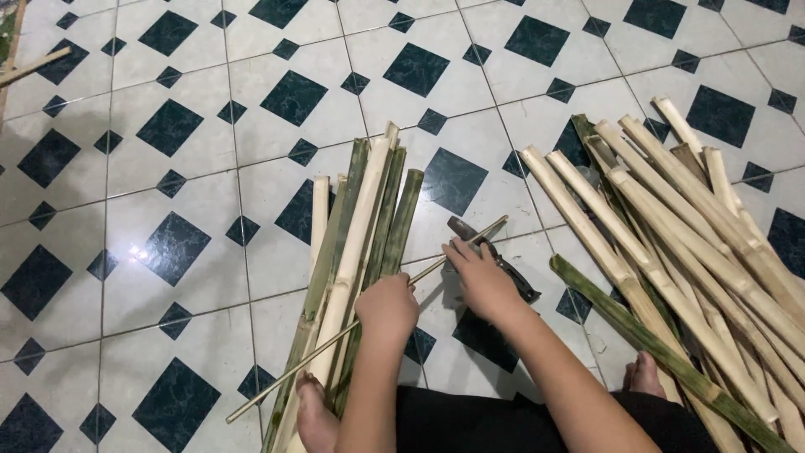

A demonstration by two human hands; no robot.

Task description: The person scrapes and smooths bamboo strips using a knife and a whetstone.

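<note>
a thin bamboo stick (369, 317) is gripped in the closed left hand (387, 306) and pinched by the right hand (480, 273) over a dark knife (495, 258) on the tiled floor (168, 210). split bamboo piles (360, 243) lie left and right, near bare feet (314, 415).

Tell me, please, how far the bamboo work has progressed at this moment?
Looks done: a small pile of split bamboo strips lies by the left foot. In hand: the left hand grips a thin bamboo stick, while the right hand presses a dark blade against it. Left: a larger heap of bamboo slats waits on the right, so probably much remains.
</note>
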